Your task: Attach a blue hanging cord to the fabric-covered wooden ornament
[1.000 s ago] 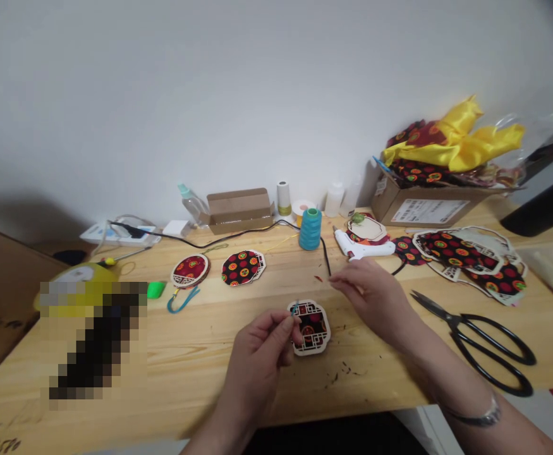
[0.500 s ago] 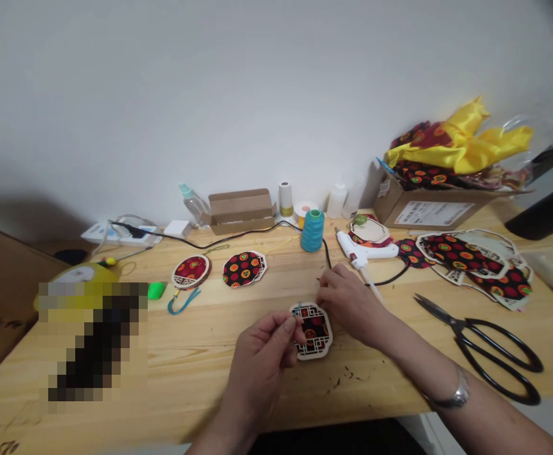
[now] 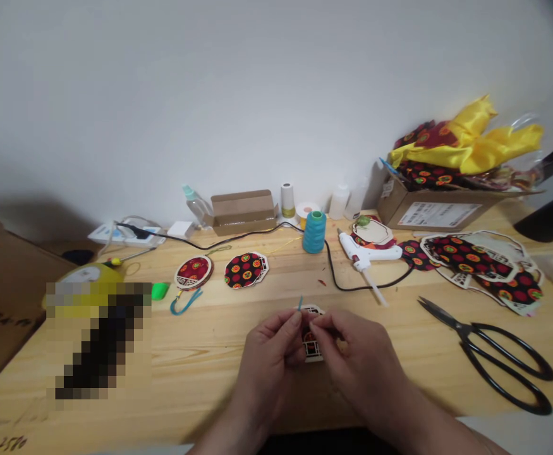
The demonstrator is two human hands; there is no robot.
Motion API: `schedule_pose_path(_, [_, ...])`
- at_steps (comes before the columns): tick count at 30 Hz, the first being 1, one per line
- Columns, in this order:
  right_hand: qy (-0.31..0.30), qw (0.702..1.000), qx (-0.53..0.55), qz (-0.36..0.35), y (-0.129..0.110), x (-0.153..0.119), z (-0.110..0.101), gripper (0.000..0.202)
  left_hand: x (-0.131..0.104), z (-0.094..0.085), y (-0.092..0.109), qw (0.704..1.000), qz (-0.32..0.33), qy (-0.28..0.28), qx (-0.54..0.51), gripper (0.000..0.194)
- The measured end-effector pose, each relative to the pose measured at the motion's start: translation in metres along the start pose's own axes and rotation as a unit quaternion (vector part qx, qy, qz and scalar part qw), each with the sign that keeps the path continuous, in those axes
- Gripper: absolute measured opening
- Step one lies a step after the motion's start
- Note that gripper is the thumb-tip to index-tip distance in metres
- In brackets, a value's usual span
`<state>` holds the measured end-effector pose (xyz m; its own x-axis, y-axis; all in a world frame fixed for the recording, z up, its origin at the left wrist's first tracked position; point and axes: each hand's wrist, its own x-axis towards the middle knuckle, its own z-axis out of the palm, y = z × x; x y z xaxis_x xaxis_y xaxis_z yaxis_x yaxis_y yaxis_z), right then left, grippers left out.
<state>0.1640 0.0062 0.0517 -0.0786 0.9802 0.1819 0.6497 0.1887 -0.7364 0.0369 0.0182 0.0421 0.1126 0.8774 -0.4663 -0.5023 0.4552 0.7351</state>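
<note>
Close to the table's front, my left hand (image 3: pixel 272 351) pinches a short blue cord (image 3: pixel 299 303) between thumb and forefinger, its end sticking up. Fingertips of my right hand (image 3: pixel 359 354) are pressed together right beside it; whatever they hold, if anything, is too small to see. Behind and between both hands is a wooden fretwork piece (image 3: pixel 313 349) backed with dark patterned fabric, mostly covered by the fingers. Beyond them stands a cone of blue thread (image 3: pixel 314 232). Big black-handled scissors (image 3: pixel 470 332) lie to the right.
A white glue gun (image 3: pixel 368 254) with a black cable rests behind my right hand. Fabric-backed pieces (image 3: pixel 246 270) and a round one (image 3: pixel 193 273) with a blue loop lie left. At the back right stands a cardboard box (image 3: pixel 440 212) of fabric. Frames (image 3: pixel 482 259) are piled before it.
My right hand has come from behind the fretwork piece, near the glue gun, down to my left fingertips. The left hand keeps its pinch on the cord. The view has shifted slightly.
</note>
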Motion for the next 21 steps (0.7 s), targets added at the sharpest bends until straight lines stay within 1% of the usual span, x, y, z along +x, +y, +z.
schedule_pose_path(2, [-0.001, 1.0, -0.017, -0.016, -0.001, -0.0031, 0.0041, 0.016, -0.0006, -0.0001, 0.0, 1.0, -0.006, -0.013, 0.0, 0.02])
schedule_pose_path(4, [-0.018, 0.999, -0.026, -0.026, -0.0014, -0.0044, 0.0056, 0.016, -0.0013, -0.0002, 0.0006, 1.0, -0.015, -0.016, 0.0, 0.019])
schedule_pose_path(7, [-0.038, 0.998, -0.041, -0.036, -0.0007, -0.0055, 0.0063, 0.017, -0.0019, -0.0005, 0.0018, 1.0, -0.019, -0.01, -0.004, 0.017])
schedule_pose_path(13, [-0.042, 0.996, -0.057, -0.057, 0.002, -0.0088, 0.0095, 0.018, -0.0018, -0.0013, 0.003, 0.999, -0.025, 0.01, -0.038, 0.013])
schedule_pose_path(17, [-0.054, 0.995, -0.059, -0.058, 0.0015, -0.0096, 0.0096, 0.019, -0.0018, -0.002, 0.002, 0.998, -0.019, 0.015, -0.066, 0.012])
schedule_pose_path(21, [-0.066, 0.994, -0.056, -0.064, 0.0, -0.0105, 0.0088, 0.019, -0.0012, -0.003, 0.0019, 0.997, 0.003, 0.005, -0.08, 0.011])
